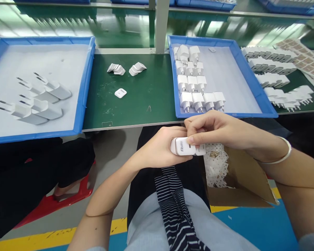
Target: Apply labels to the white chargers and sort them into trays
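Over the lap, my left hand point(163, 148) is wrapped round white chargers, one of which point(184, 146) shows the word "Fibaks" and a small port on its face. A second white piece point(201, 150) shows beside it. From the right, my right hand point(211, 130) presses its thumb on the edge of the lettered face, its other fingers curled. Whether that hand also pinches a small part is hidden. Beyond the hands, on the green table point(131, 111), lie a single white square cap point(120, 92) and two small stacks of caps point(116, 69) point(137, 68).
A blue tray point(80, 87) at left holds several two-pin chargers. Another blue tray point(226, 114) holds rows of white plugs. Further right are more charger rows point(273, 68) and label sheets point(303, 57). An open cardboard box point(246, 174) stands below my right arm. A person's legs point(42, 167) are at left.
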{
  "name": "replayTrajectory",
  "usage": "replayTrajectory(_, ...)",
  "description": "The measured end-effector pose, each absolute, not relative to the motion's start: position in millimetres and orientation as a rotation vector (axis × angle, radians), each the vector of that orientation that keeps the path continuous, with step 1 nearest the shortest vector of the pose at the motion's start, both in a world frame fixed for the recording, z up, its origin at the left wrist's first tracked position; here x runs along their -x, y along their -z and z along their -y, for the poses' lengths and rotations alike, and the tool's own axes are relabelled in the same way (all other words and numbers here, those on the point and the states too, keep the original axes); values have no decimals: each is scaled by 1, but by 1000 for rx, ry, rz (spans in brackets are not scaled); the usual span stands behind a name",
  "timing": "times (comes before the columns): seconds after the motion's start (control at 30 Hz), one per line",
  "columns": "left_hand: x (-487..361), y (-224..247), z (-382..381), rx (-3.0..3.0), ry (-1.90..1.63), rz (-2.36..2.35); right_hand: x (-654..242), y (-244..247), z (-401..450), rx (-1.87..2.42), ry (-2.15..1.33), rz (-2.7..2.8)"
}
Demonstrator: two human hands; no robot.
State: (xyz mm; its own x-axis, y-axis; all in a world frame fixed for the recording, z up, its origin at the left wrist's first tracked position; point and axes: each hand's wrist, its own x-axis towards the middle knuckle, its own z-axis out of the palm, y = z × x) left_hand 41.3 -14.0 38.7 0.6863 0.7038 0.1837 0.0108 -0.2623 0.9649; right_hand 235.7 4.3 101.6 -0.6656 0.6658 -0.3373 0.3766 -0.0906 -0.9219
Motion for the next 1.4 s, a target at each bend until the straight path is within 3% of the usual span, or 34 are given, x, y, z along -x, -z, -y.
replayTrajectory(0.43,-42,-37,17,-1701,-714,-588,-231,-106,7,1156,-1599,2057)
replayTrajectory(0.9,-44,-34,17,-1661,-753,-533,-232,-102,3,1190,-1686,2125)
replayTrajectory(1.23,-52,-7,16,-1638,-957,-418,-230,-96,0,1231,-1665,2053)
replayTrajectory(1.4,-51,1,13,-1721,-1094,-391,-242,-90,-2,1075,-1657,1746)
